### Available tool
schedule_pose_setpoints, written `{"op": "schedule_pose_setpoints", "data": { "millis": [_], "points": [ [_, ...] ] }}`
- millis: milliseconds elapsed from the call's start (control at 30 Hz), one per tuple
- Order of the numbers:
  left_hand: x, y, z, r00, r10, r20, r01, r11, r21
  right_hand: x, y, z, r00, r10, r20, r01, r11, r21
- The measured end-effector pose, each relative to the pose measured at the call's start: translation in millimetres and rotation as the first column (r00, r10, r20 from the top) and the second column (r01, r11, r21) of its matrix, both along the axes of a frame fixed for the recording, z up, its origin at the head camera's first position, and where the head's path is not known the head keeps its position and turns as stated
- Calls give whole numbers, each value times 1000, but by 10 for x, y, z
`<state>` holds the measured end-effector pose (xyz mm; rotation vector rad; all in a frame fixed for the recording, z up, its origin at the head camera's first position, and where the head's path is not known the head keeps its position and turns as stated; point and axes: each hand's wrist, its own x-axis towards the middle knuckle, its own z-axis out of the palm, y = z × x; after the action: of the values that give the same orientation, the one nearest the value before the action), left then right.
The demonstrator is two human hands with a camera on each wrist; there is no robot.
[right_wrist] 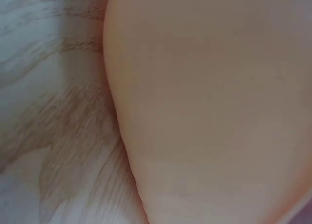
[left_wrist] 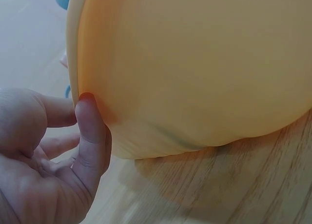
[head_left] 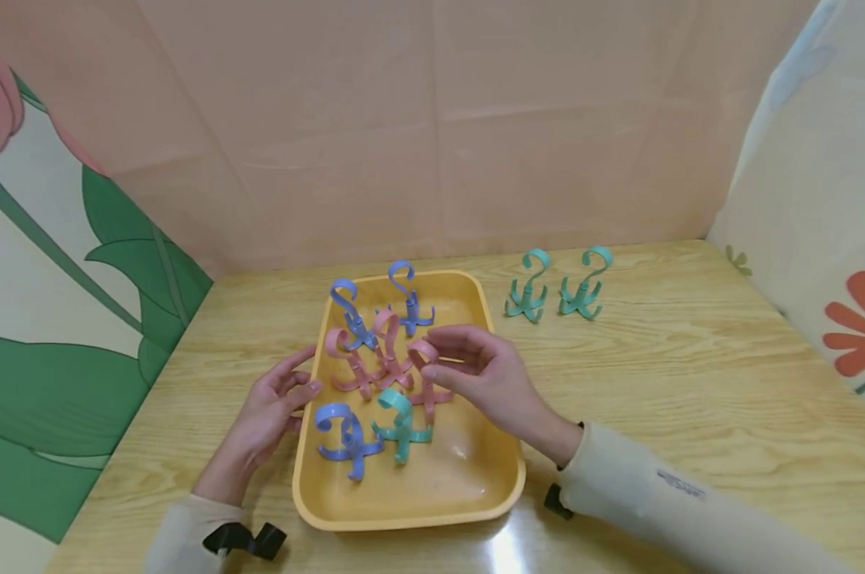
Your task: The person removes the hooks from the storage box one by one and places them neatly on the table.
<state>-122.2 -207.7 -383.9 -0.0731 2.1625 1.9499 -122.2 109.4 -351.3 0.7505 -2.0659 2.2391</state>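
Observation:
A yellow plastic tray (head_left: 403, 524) holds several multi-prong hanging hooks with curled tops. My left hand (head_left: 265, 410) grips the tray's left rim, thumb above and fingers at the outer wall; the left wrist view shows the fingertips at the tray (left_wrist: 195, 68). Inside, my right hand (head_left: 493, 383) pinches the curled top of a pink hook (head_left: 428, 396), the rightmost of three pink ones. Two more pink hooks (head_left: 391, 368) stand beside it. A teal hook (head_left: 402, 429) and a blue hook (head_left: 351, 446) lie nearer me. The right wrist view shows only tray wall (right_wrist: 204, 112) and tabletop.
Two teal hooks (head_left: 527, 299) stand side by side on the wooden table (head_left: 662, 383), right of the tray's far end. Two blue hooks (head_left: 411, 312) sit at the tray's far end. A pink backdrop (head_left: 432, 143) rises behind the table, with flower-patterned sheets at both sides.

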Motion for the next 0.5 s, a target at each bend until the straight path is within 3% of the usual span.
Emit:
{"op": "schedule_pose_setpoints", "data": {
  "millis": [500],
  "points": [
    [-6, 6, 7, 1000, 3, 5, -3, 1000, -4, -93, -150, -94, 997, -71, 5, 69, 986, 149]
  ]
}}
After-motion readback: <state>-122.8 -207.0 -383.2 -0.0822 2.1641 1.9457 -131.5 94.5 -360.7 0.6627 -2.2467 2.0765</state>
